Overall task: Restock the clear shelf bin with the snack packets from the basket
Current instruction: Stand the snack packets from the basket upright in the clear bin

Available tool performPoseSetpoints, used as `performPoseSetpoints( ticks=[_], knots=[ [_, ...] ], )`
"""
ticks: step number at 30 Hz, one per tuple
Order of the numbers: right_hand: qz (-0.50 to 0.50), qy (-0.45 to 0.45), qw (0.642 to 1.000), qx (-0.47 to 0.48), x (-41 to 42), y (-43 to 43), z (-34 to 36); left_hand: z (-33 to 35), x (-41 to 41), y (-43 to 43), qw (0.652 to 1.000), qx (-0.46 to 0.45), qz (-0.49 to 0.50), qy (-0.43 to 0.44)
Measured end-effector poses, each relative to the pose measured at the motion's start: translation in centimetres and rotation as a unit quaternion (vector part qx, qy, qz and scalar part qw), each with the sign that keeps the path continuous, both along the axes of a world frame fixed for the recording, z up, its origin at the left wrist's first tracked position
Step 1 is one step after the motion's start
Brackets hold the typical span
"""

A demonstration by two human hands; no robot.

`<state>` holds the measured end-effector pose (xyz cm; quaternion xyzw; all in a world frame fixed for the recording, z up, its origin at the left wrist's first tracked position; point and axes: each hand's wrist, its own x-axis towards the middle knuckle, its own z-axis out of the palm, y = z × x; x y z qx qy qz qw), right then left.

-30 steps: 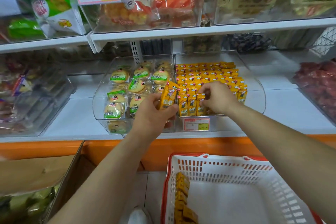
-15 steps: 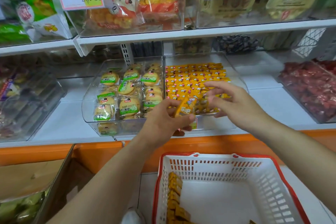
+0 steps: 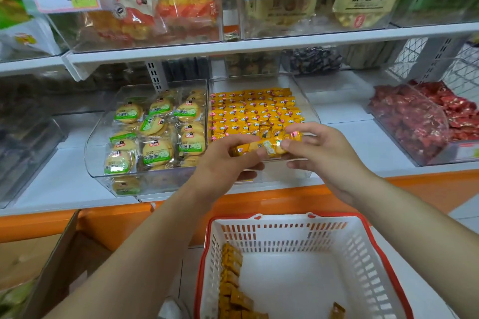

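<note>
A clear shelf bin (image 3: pixel 309 101) on the white shelf holds rows of small yellow snack packets (image 3: pixel 248 111). Just in front of its low front wall, my left hand (image 3: pixel 223 166) grips a few yellow packets (image 3: pixel 261 147) lying sideways. My right hand (image 3: pixel 321 153) pinches the right end of the same packets with thumb and forefinger. Below, a white basket with a red rim (image 3: pixel 363 246) sits on the floor, with several yellow packets (image 3: pixel 230 285) along its left wall and one at the bottom right (image 3: pixel 337 311).
Left of the yellow bin stands a clear bin of green-labelled round biscuits (image 3: pixel 155 134). A bin of red sweets (image 3: pixel 420 116) sits to the right. An upper shelf (image 3: pixel 259 44) with price tags hangs above. A cardboard box (image 3: pixel 39 259) stands at lower left.
My right hand left the packets standing in the bin and came back to meet my left hand. The left hand's packets turned sideways and both hands now hold them.
</note>
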<state>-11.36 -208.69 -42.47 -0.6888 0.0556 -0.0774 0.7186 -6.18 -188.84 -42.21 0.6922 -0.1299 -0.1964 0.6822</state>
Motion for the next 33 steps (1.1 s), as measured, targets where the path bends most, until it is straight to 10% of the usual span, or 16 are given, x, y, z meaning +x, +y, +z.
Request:
performPoseSetpoints(
  ticks=[10, 28, 33],
  knots=[
    [0.043, -0.011, 0.983, -0.18, 1.5, 2.0, 0.1, -0.3, 0.8, -0.2, 0.997, -0.018, 0.074, -0.01],
    [0.014, 0.012, 1.0, -0.013, 2.8, 1.7, 0.6, 0.4, 0.9, 0.9, 0.987, -0.121, 0.081, 0.064],
    [-0.026, 0.001, 0.999, 0.03, 4.1, 1.4, 0.4, -0.6, 0.9, 0.7, 0.995, 0.029, 0.081, -0.045]
  ],
)
